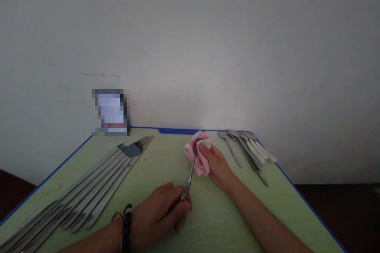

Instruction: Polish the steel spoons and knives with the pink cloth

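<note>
My left hand (162, 215), with bracelets at the wrist, is closed around the handle end of a metal spoon (190, 176). The spoon slants up and away, its head partly covered by a pink and white cloth (202, 160). My right hand (219, 168) grips this cloth around the spoon's head, thumb on top. To the right of that hand lie a single metal spoon (233, 150) and a pile of spoons (247, 152), some with white handles (259, 151). Left of my left hand, several long flat metal knives (97, 184) lie side by side.
Under everything is a light green table (166, 154) with a blue edge (184, 131), its far side against a pale wall (208, 47). A blurred-out device with a bright screen (112, 110) stands at the far left corner.
</note>
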A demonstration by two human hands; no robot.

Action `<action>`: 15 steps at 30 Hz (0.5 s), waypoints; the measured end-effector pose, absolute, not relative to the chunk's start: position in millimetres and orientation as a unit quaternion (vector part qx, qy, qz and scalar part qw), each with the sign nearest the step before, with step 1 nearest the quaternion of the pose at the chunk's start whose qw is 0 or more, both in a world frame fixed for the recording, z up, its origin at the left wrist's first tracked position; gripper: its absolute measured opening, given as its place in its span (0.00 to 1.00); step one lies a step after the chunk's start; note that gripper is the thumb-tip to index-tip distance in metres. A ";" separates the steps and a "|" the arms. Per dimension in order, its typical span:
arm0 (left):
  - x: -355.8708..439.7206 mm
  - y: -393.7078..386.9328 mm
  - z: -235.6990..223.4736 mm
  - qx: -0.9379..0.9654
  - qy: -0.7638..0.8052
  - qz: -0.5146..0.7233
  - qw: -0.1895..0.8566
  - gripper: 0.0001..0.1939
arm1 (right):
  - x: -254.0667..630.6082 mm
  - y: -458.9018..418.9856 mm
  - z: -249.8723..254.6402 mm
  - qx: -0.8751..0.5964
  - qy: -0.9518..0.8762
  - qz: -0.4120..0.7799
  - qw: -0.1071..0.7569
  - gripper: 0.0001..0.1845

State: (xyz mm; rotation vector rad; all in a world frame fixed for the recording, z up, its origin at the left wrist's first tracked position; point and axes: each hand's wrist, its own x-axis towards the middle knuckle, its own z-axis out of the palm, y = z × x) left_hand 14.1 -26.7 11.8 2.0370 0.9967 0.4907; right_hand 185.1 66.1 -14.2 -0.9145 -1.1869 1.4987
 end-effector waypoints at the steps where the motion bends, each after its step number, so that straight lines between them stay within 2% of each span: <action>1: 14.3 -26.8 10.5 0.813 0.390 0.187 0.390 0.18 | 185.3 65.5 -13.3 -0.383 -0.496 0.616 0.477 0.19; 6: 15.7 -25.6 4.8 0.797 0.399 0.214 0.400 0.15 | 183.1 57.4 -3.3 -0.415 -0.568 0.580 0.411 0.21; 10: 15.9 -24.8 5.5 0.787 0.407 0.218 0.409 0.15 | 180.5 55.8 -1.7 -0.413 -0.616 0.543 0.394 0.22; 15: 16.2 -26.1 7.2 0.805 0.426 0.189 0.367 0.16 | 180.7 63.8 -14.1 -0.446 -0.539 0.553 0.452 0.19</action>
